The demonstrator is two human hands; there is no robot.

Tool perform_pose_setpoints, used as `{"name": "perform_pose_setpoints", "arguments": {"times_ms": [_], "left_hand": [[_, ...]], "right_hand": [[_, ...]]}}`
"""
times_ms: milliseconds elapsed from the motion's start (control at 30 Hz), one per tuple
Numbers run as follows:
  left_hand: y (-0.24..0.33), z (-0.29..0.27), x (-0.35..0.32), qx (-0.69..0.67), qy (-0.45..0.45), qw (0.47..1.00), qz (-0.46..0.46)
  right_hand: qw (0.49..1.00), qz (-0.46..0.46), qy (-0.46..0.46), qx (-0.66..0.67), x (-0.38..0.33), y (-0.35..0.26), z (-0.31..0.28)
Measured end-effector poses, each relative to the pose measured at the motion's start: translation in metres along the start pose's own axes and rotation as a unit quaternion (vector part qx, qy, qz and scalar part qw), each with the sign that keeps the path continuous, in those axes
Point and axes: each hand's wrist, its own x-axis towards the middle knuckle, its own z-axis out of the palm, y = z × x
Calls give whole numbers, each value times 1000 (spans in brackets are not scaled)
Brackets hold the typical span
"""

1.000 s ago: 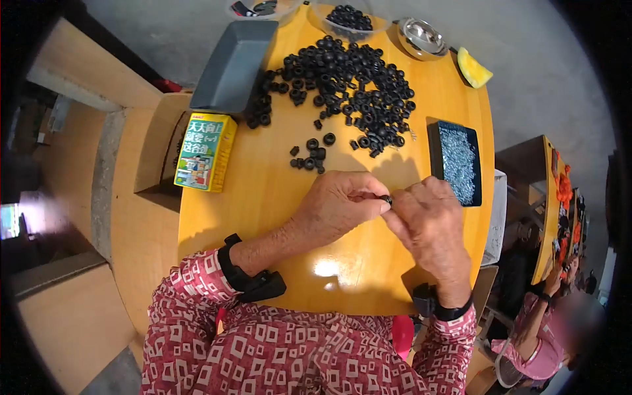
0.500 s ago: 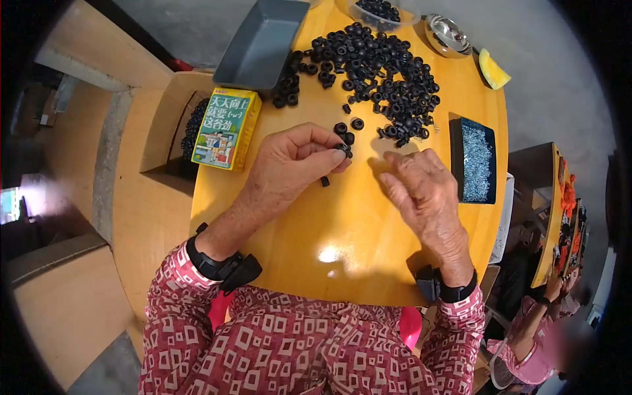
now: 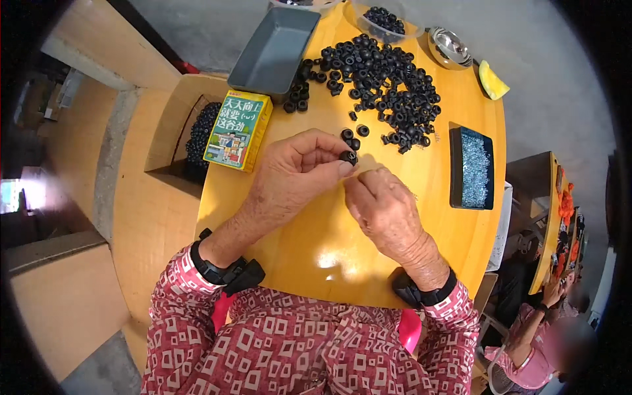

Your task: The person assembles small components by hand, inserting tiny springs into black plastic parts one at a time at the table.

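My left hand (image 3: 289, 164) pinches a black cap (image 3: 349, 157) between thumb and forefinger, right of the yellow box (image 3: 237, 130). My right hand (image 3: 388, 214), farther right of the box, has curled fingers; whether it holds anything I cannot tell. Heaped caps (image 3: 418, 85) lie beyond the box, rightward.

Dozens of black parts (image 3: 378, 68), one yellow carton (image 3: 237, 130), one grey tray (image 3: 276, 49), one fruit wedge (image 3: 492, 81)
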Motion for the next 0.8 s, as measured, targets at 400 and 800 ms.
{"name": "perform_pose_setpoints", "arguments": {"times_ms": [400,800], "left_hand": [[-22,35,17,-12,-54,998,-23],[-35,57,25,-40,-36,999,-6]], "right_hand": [[966,124,191,122,-16,3,-30],[948,171,224,147,-33,14,-35]]}}
